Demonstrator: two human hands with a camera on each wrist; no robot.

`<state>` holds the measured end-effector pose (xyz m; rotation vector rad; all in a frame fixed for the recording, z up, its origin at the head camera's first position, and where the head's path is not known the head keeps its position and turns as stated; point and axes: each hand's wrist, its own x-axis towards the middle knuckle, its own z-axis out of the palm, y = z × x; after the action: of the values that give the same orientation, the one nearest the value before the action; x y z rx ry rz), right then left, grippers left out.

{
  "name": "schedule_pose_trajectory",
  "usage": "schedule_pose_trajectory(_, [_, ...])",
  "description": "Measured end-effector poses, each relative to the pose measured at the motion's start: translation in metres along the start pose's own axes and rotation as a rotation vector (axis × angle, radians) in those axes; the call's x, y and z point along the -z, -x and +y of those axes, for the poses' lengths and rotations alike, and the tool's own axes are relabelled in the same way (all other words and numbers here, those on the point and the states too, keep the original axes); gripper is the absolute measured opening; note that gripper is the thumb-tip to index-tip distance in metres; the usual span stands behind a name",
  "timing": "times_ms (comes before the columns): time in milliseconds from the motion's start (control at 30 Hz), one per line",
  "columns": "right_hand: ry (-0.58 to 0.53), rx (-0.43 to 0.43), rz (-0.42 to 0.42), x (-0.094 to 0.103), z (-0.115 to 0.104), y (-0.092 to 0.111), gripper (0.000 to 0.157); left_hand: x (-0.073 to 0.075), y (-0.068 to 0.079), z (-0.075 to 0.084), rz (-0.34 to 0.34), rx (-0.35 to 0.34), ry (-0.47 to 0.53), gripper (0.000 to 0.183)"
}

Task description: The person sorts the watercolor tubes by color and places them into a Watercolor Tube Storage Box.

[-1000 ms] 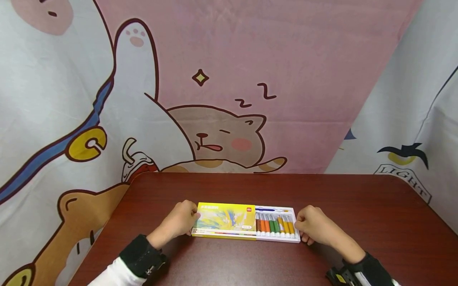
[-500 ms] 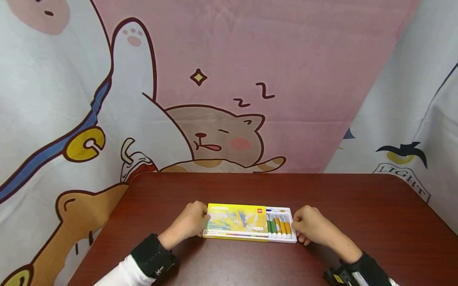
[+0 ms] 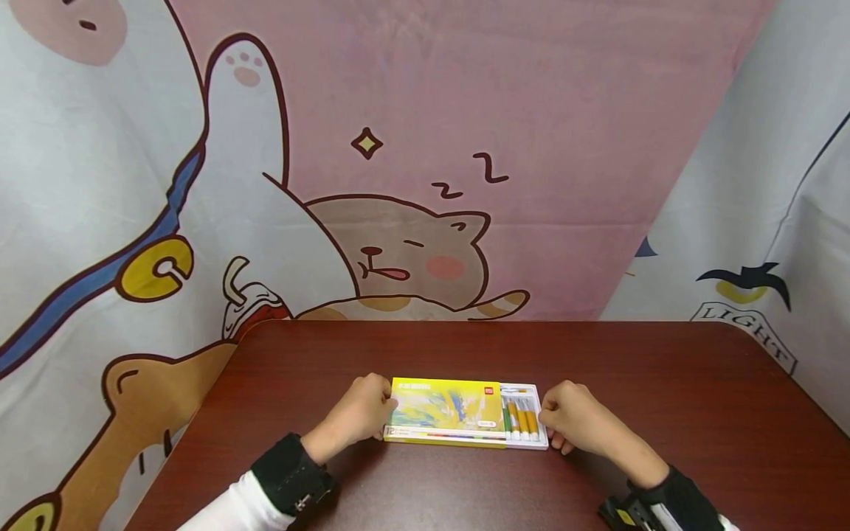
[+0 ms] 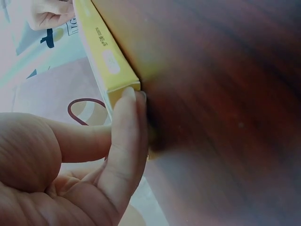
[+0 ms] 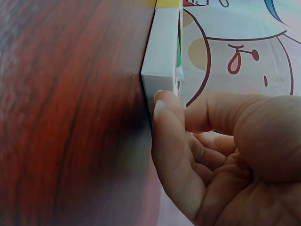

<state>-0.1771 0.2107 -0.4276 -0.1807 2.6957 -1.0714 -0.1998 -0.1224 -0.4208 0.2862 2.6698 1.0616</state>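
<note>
A flat yellow paint box sleeve (image 3: 445, 405) with a printed cover lies on the table, its white inner tray (image 3: 524, 445) sticking out at the right end. In the exposed part lie several paint tubes (image 3: 523, 423), mostly ochre with a green one at the sleeve's edge; the others are hidden. My left hand (image 3: 362, 407) holds the sleeve's left end, fingertips against the yellow end face (image 4: 123, 92) in the left wrist view. At the opposite end, my right hand (image 3: 576, 417) grips the tray, its fingers against the white end wall (image 5: 159, 82) in the right wrist view.
The box rests on a dark reddish-brown table (image 3: 458, 487). Behind it hangs a cloth (image 3: 544, 147) printed with cartoon animals, reaching down to the table's back edge. Black bands with devices wrap both wrists.
My left hand and the yellow sleeve have moved right, covering more of the tray, so fewer tubes show. The tray and my right hand have shifted only slightly left.
</note>
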Motion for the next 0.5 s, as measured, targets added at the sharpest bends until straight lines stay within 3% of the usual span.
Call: schedule_pose_trajectory(500, [-0.001, 0.019, -0.002, -0.0022, 0.0009, -0.0009, 0.015, -0.0055, -0.0019, 0.0062, 0.003, -0.027, 0.004, 0.013])
